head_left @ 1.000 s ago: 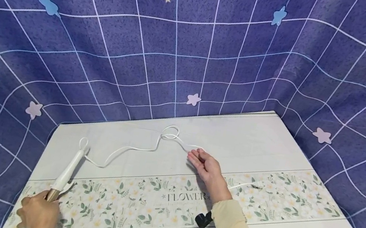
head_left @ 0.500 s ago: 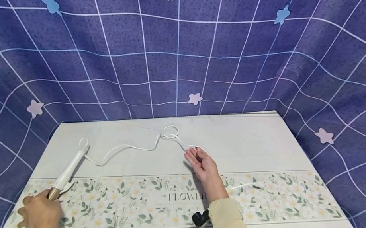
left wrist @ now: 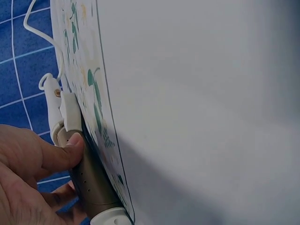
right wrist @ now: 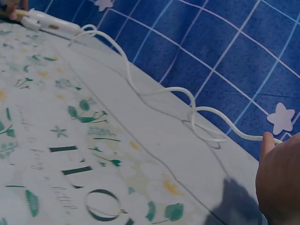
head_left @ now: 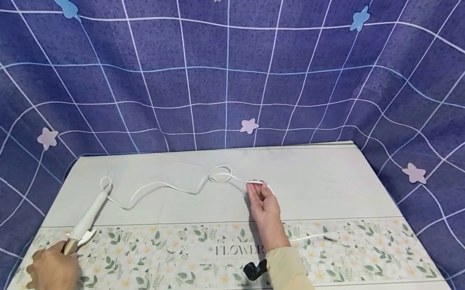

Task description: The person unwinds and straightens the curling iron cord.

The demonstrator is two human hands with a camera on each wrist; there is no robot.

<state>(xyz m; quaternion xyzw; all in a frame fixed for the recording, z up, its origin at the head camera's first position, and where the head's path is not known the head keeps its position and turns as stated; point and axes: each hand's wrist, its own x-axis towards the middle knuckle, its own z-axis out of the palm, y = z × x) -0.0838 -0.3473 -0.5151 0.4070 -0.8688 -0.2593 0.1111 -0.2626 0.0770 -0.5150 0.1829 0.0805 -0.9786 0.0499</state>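
Note:
A curling iron with a white handle (head_left: 89, 216) and a gold barrel (left wrist: 91, 180) lies at the table's left side. My left hand (head_left: 54, 271) grips the barrel close to the handle, the thumb lying along it in the left wrist view. From the handle's looped end, a white cord (head_left: 166, 184) runs across the table to my right hand (head_left: 267, 217). There the fingers hold the cord slightly raised, past a small loop in it. The right wrist view shows the cord (right wrist: 183, 89) meeting a fingertip; most of that grip is hidden.
A white tabletop (head_left: 311, 173) carries a floral band (head_left: 167, 257) printed with "FLOWER". The cord's far end (head_left: 314, 235) lies right of my right forearm. Blue grid-patterned cloth (head_left: 246, 65) hangs behind and beside the table.
My right hand has moved slightly up and away, its fingers now holding the cord, which has lifted; the cord's loop shifted right. The left hand stays on the curling iron.

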